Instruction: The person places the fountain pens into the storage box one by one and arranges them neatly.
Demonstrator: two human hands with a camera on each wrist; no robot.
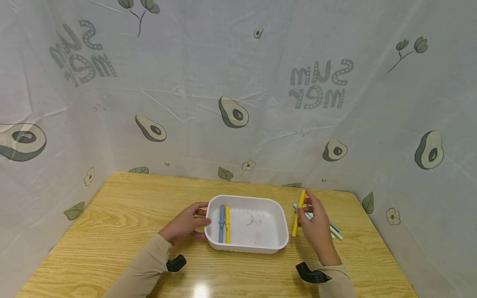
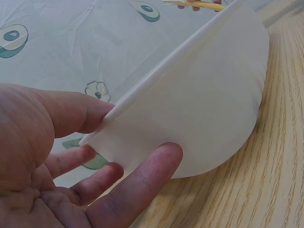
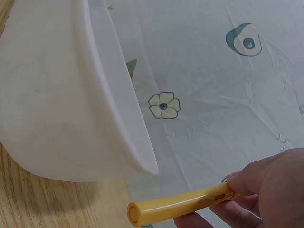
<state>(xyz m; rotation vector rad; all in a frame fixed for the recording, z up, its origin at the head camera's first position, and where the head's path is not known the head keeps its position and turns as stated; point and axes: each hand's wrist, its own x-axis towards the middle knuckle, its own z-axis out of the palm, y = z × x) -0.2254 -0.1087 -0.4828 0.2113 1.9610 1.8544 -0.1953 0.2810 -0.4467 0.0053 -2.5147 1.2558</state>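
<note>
Head view: the white tray [image 1: 247, 249] is sitting on the bench [image 1: 167, 190]. Left hand [image 1: 185, 224] is pinching the tray's left end, thumb at the rim, fingers outside. Right hand [image 1: 316, 229] is holding a yellow pen [image 1: 297, 222] just beyond the tray's right end, grip clamped round it. Pen's long axis is running near-to-far, roughly along that end wall, far tip leaning away from the tray. Inside, against the tray's left end, a blue pen [image 1: 221, 225] and a second yellow one [image 1: 227, 227] are lying side by side. Loose pens [image 1: 336, 233] are lying right of the tray, partly hidden; count uncertain.

Left wrist view: left grip is closing on the rim; the held pen is showing past the tray's opposite end.

Right wrist view: thumb and fingers are gripping one end of the pen; its free end is standing apart from the tray. Right hand is nearer the pen.
</note>
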